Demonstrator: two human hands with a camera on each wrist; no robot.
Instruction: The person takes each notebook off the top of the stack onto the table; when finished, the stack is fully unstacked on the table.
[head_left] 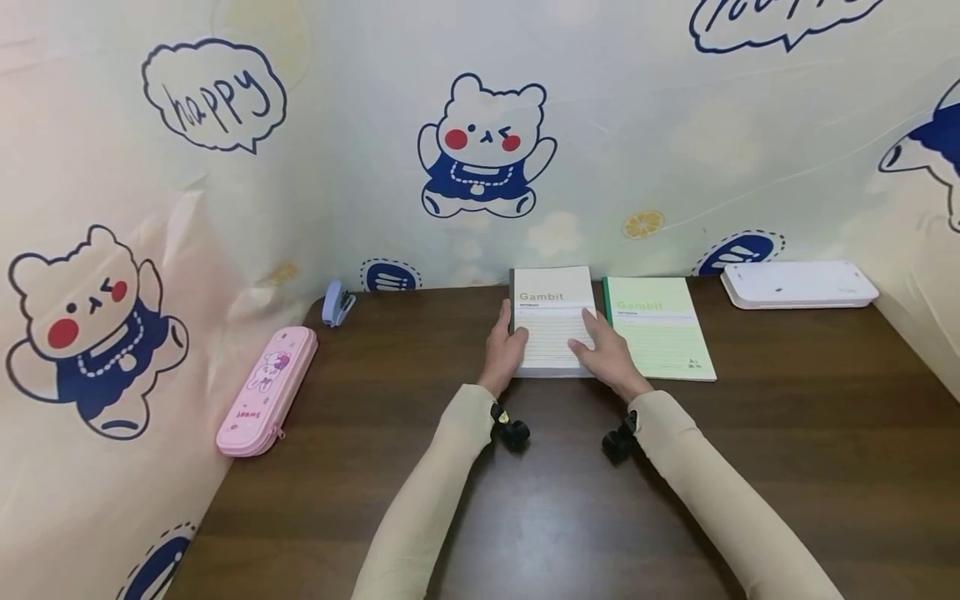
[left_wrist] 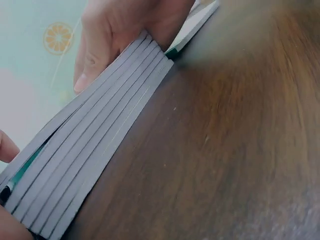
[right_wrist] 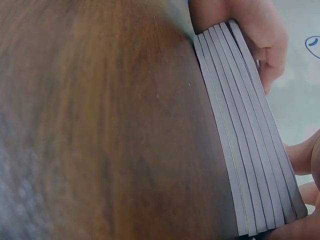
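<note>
A stack of several notebooks [head_left: 553,337] stands on the dark wooden table, the top one with a grey-white lined cover reading "Gambit". My left hand [head_left: 504,350] grips its left side, thumb over the top cover edge. On the opposite side, my right hand [head_left: 609,354] holds the stack with its thumb on the cover. The wrist views show the stacked page edges [left_wrist: 95,130] close up, with a narrow gap below the topmost notebook. Just right of the stack lies a green "Gambit" notebook [head_left: 660,329], partly behind my right hand.
A pink pencil case [head_left: 268,392] lies at the table's left edge, with a small blue stapler [head_left: 337,303] behind it. At the back right sits a white flat case [head_left: 799,284]. A printed cloth backdrop [head_left: 345,183] rises along the table's back and sides.
</note>
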